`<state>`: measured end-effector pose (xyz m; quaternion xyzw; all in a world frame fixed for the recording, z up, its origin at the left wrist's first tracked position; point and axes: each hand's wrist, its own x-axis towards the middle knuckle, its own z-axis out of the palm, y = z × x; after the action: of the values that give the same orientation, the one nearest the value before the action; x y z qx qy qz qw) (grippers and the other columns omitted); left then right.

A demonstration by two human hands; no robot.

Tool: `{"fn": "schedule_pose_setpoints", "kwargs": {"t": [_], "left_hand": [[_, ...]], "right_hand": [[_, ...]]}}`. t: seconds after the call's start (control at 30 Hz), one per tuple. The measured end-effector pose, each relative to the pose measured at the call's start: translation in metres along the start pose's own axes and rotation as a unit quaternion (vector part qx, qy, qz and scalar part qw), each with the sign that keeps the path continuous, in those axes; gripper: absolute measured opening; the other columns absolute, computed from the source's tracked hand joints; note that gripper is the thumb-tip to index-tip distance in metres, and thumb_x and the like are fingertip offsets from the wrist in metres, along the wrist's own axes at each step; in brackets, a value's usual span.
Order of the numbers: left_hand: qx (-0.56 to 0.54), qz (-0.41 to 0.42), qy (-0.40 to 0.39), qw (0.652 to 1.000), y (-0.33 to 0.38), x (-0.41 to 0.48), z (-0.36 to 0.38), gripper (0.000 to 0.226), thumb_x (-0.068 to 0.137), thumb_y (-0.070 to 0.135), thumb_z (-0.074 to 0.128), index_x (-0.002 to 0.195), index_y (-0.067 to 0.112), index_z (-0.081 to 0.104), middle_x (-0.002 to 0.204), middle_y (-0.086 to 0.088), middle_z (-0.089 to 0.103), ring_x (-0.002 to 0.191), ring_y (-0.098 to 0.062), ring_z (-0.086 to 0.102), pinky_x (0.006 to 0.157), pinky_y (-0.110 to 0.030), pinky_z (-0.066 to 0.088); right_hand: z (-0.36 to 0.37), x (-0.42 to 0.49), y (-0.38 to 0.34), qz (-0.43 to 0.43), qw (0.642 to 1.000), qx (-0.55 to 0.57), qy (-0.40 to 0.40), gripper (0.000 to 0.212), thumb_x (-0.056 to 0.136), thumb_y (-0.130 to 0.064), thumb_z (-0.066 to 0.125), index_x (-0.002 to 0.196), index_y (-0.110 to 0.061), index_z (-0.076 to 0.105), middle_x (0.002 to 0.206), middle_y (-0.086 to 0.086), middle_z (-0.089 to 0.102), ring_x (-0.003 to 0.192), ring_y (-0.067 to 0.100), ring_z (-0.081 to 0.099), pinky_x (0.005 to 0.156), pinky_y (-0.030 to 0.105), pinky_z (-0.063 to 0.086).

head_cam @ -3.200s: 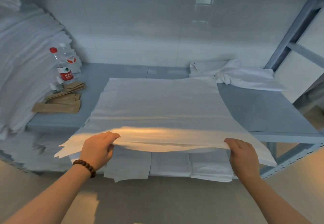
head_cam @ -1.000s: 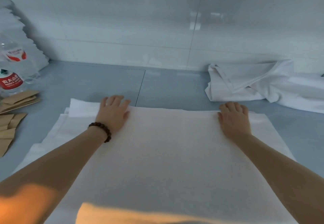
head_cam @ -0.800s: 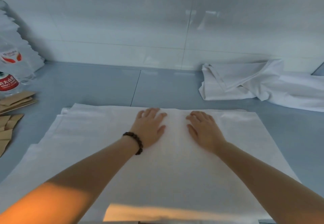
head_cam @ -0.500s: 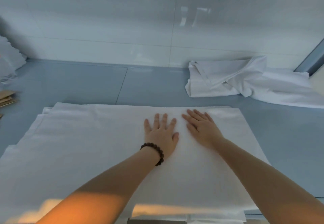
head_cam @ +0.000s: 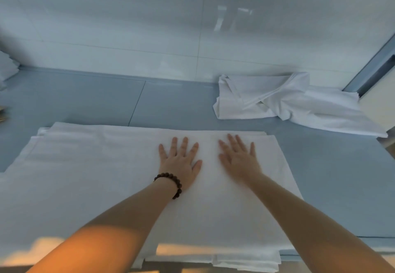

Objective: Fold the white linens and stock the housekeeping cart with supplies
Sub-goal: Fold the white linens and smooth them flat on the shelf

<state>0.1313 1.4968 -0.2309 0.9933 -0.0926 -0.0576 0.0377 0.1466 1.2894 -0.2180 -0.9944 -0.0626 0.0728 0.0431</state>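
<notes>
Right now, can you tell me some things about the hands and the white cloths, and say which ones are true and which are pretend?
1. The left hand and the right hand both lie flat, fingers spread, on the flat folded white linen. True.
2. A dark brown bead bracelet is on the right wrist. False: the dark brown bead bracelet is on the left wrist.
3. A crumpled white cloth lies at the back right of the grey-blue shelf, apart from the flat linen. True.
4. The right hand is lifting a corner of the linen. False: it rests flat on top and holds nothing.
</notes>
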Motion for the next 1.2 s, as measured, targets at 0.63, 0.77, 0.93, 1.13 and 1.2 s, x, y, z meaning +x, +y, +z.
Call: {"fn": "schedule_pose_setpoints", "kwargs": {"t": [0.63, 0.77, 0.93, 1.13, 1.2], "left_hand": [[-0.029, -0.022, -0.061, 0.997, 0.046, -0.116, 0.012, 0.07, 0.084, 0.068, -0.003, 0.147, 0.041, -0.018, 0.156, 0.01, -0.025, 0.144, -0.025, -0.024, 0.106, -0.063, -0.02], [-0.031, -0.042, -0.059, 0.997, 0.029, -0.123, 0.014, 0.075, 0.078, 0.072, -0.007, 0.146, 0.042, -0.02, 0.15, 0.012, -0.031, 0.143, -0.023, -0.025, 0.107, -0.063, -0.018], [-0.033, -0.039, -0.068, 0.996, 0.027, -0.123, 0.01, 0.075, 0.082, 0.073, -0.001, 0.147, 0.04, -0.018, 0.156, 0.009, -0.026, 0.144, -0.024, -0.024, 0.109, -0.063, -0.015], [-0.034, -0.041, -0.078, 0.995, 0.019, -0.131, 0.005, 0.072, 0.087, 0.07, 0.007, 0.148, 0.041, -0.015, 0.157, 0.01, -0.023, 0.145, -0.02, -0.021, 0.11, -0.061, -0.014], [-0.037, -0.057, -0.081, 0.994, 0.008, -0.137, 0.004, 0.071, 0.087, 0.07, 0.007, 0.148, 0.042, -0.015, 0.157, 0.011, -0.024, 0.145, -0.019, -0.022, 0.11, -0.061, -0.014]], "right_hand": [[0.015, -0.122, 0.032, 0.082, 0.997, 0.002, -0.001, 0.051, 0.101, -0.044, 0.01, 0.149, -0.04, -0.008, 0.159, -0.012, -0.01, 0.147, 0.012, -0.012, 0.118, 0.048, -0.006], [0.008, -0.127, 0.058, 0.157, 0.987, 0.022, -0.032, 0.052, 0.101, -0.044, 0.009, 0.15, -0.036, -0.008, 0.16, -0.008, -0.011, 0.147, 0.013, -0.012, 0.118, 0.05, -0.005], [0.023, -0.152, -0.006, 0.098, 0.995, 0.027, -0.018, 0.056, 0.099, -0.05, 0.009, 0.151, -0.036, -0.005, 0.16, -0.006, -0.01, 0.147, 0.019, -0.012, 0.115, 0.052, -0.011], [0.018, -0.158, -0.008, 0.114, 0.992, 0.027, -0.038, 0.055, 0.099, -0.053, 0.011, 0.149, -0.041, -0.006, 0.16, -0.008, -0.011, 0.147, 0.017, -0.014, 0.116, 0.053, -0.008], [0.016, -0.156, -0.012, 0.132, 0.99, 0.029, -0.049, 0.056, 0.099, -0.052, 0.011, 0.15, -0.039, -0.008, 0.16, -0.006, -0.013, 0.147, 0.019, -0.015, 0.115, 0.057, -0.008]]}}
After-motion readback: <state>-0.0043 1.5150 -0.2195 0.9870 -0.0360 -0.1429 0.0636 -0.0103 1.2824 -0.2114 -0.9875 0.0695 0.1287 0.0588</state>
